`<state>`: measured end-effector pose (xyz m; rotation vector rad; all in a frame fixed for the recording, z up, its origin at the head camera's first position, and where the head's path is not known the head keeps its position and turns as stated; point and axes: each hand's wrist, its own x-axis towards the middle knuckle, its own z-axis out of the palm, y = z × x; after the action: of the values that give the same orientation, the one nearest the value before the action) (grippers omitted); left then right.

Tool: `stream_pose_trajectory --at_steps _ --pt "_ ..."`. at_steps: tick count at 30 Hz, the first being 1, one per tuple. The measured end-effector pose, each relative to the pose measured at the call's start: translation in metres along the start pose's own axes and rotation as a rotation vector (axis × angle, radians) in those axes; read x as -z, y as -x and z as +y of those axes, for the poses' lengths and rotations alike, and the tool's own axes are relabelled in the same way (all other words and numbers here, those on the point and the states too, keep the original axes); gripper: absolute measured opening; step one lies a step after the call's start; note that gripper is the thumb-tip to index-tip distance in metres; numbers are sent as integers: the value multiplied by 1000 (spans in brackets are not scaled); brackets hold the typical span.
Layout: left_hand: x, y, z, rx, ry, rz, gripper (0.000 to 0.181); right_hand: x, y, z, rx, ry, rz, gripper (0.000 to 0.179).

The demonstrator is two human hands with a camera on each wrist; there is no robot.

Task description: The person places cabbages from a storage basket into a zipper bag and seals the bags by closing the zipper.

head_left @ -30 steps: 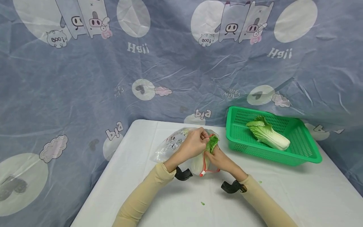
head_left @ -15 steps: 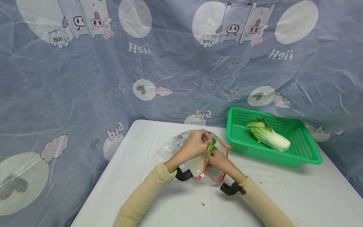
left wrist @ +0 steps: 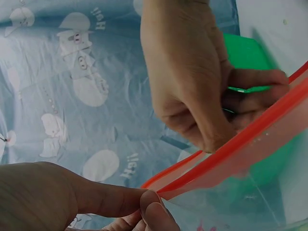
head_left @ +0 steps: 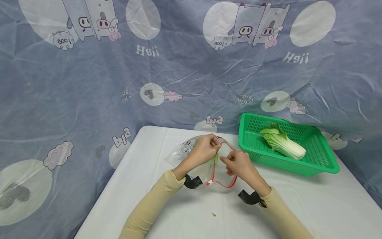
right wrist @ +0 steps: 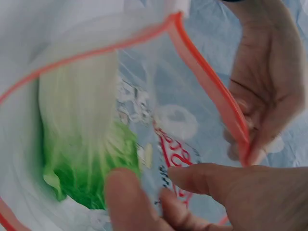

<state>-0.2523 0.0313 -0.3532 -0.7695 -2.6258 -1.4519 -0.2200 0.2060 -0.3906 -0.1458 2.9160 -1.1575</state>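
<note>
A clear zip bag [head_left: 179, 154] with a red-edged mouth stands spread wide on the table. Inside it lies a napa cabbage [right wrist: 86, 115], its leafy green end lowest in the right wrist view. My left hand [head_left: 204, 151] pinches the red rim [left wrist: 231, 144] between thumb and fingers at the far side of the mouth. My right hand [head_left: 241, 163] is at the mouth's right side, fingers loosely bent and apart, with nothing between them. From the right wrist, its fingertips [right wrist: 126, 190] overlap the bag's opening near the cabbage leaves.
A green perforated basket [head_left: 277, 161] stands at the back right of the white table [head_left: 185, 219], holding another napa cabbage [head_left: 282, 142]. A small green leaf scrap [head_left: 213, 214] lies in front of the bag. A printed blue-grey cloth [head_left: 89, 99] hangs behind.
My right hand has let go of the cabbage and drawn back to the right out of the bag. The cabbage's leafy tip has sunk into the bag. The mouth has widened; my left hand keeps its place.
</note>
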Motion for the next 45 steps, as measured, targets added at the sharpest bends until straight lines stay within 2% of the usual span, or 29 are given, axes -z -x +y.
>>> stream_pose_trajectory --at_steps 4,7,11,16,19,23,26,30,35,40,45 --pt "0 -1 -1 -7 -2 8 5 12 1 1 42 65 87 35" --pt "1 -1 0 -3 -5 9 5 21 -1 4 72 135 192 36" --pt "1 -1 0 -8 -24 13 5 28 -4 10 91 192 307 27" --pt "1 -1 -1 -14 -52 20 7 31 -8 17 119 238 354 19" --pt "0 1 -1 -3 -88 27 9 31 -12 22 140 225 375 11" --pt "-5 6 2 8 -233 42 8 31 -17 27 143 143 385 10" --pt "-8 12 4 11 -415 -25 14 32 -19 30 138 93 393 11" --pt "-8 19 7 7 -644 -208 29 34 -22 33 135 80 419 12" --pt "0 28 9 16 -816 -363 40 37 -24 36 124 84 440 13" --pt "14 33 12 -9 -847 -448 35 41 -25 38 123 81 440 13" --pt "31 32 14 12 -752 -423 41 43 -25 40 150 58 443 12"
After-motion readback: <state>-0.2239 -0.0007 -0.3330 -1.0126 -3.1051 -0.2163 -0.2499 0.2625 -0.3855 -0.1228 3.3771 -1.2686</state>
